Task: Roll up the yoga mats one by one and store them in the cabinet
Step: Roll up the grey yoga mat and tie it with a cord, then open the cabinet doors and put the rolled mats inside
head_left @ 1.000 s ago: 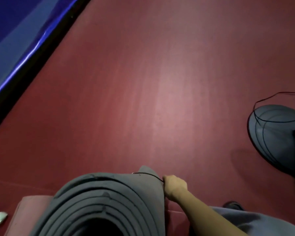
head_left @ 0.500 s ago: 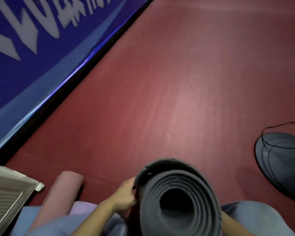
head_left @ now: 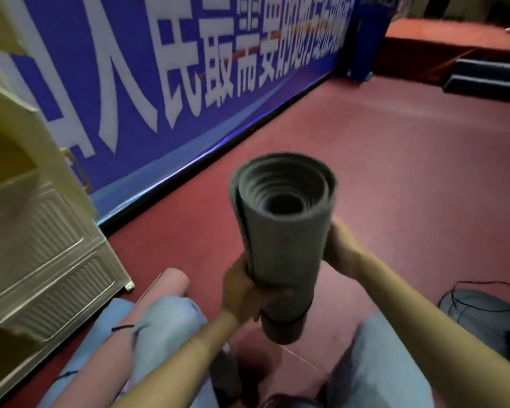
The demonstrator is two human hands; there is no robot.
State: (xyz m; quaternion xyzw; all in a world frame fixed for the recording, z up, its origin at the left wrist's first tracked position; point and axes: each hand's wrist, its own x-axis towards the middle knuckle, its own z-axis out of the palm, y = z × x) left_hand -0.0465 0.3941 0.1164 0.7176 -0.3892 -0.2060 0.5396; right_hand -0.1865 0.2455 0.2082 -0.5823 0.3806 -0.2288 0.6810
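Red floor [head_left: 395,172], cabinet [head_left: 42,245] at left. Grey mat [head_left: 283,245] held upright, left hand [head_left: 242,293] and right hand [head_left: 340,248] fingers clamped round it. Risk: outer flap springs loose, roll unwinds if grip slackened.

Your forearms [head_left: 401,313] are bare, with no sleeves showing, and you wear light blue jeans [head_left: 171,322], faded at the knees.
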